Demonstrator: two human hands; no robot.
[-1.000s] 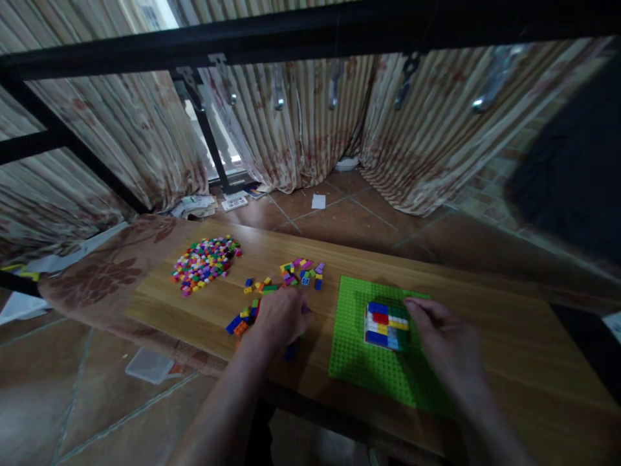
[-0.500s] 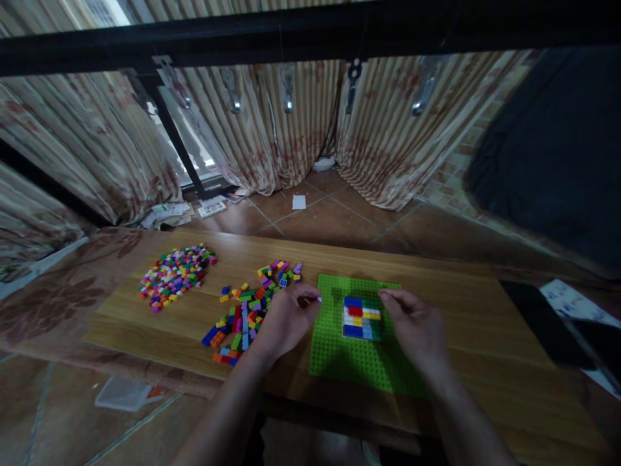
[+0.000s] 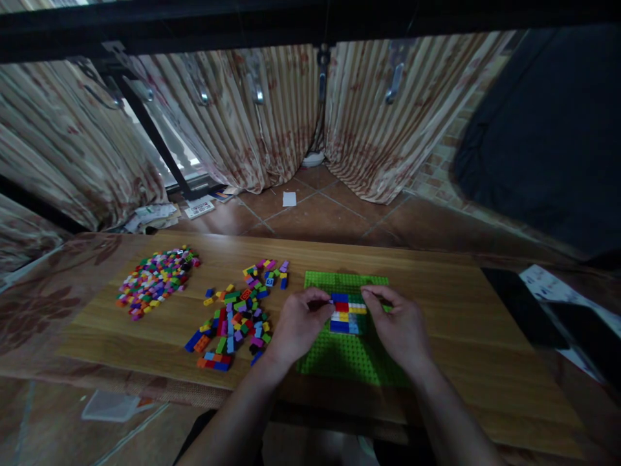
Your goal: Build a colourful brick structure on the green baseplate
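Observation:
On a green studded baseplate (image 3: pixel 320 353) stands a low block of building bricks (image 3: pixel 347 327) in blue, red, white, yellow and light blue. My left hand (image 3: pixel 303 323) is at the block's left edge, thumb and forefinger pinched on a small brick (image 3: pixel 331 302) that is mostly hidden by the fingertips. My right hand (image 3: pixel 400 323) is at the block's upper right corner, its thumb and forefinger closed together. Whether anything is between those right fingertips cannot be made out.
Left of the baseplate lies a loose spread of mixed bricks (image 3: pixel 237 317). Farther left is a heap of tiny bricks (image 3: pixel 160 278). Dark flat devices (image 3: pixel 524 307) and a printed sheet (image 3: pixel 553 285) are at the right end of the wooden table (image 3: pixel 456 323).
My left hand has moved right, from beside the baseplate's left edge to the brick block, carrying the small brick. My right hand stays by the block's right side. The camera view has shifted slightly.

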